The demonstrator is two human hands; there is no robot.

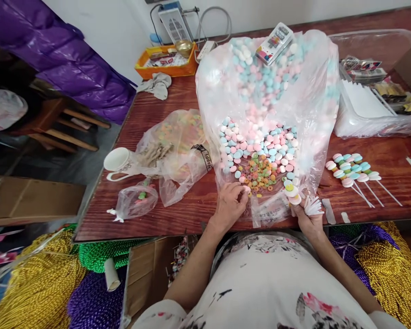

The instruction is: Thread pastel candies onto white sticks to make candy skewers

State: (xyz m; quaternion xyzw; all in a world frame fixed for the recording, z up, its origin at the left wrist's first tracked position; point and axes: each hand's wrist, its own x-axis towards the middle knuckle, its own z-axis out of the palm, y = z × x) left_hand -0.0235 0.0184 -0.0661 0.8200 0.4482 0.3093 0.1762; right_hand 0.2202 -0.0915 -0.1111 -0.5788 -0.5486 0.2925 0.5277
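At the near edge of the ring pile, my left hand (230, 203) is closed, thumb and fingertips pinched at a pale pink marshmallow-like piece (246, 188). My right hand (307, 220) grips a bundle of thin white sticks (314, 206) together with a stick topped by stacked pieces (290, 188), a yellow-marked one among them. Small orange, yellow and green rings (260, 174) lie between my hands. Pink, blue and white oval pieces (276, 144) spread behind them out of a big clear plastic bag (212, 96). Several finished-looking candy sticks (354, 168) lie to the right.
Left on the table are a white mug (118, 160), a bag of rings (178, 137) and a small knotted bag (137, 201). An orange tray (167, 70) stands behind. A clear bin (380, 123) sits right; a printed box (275, 43) rests on the big bag.
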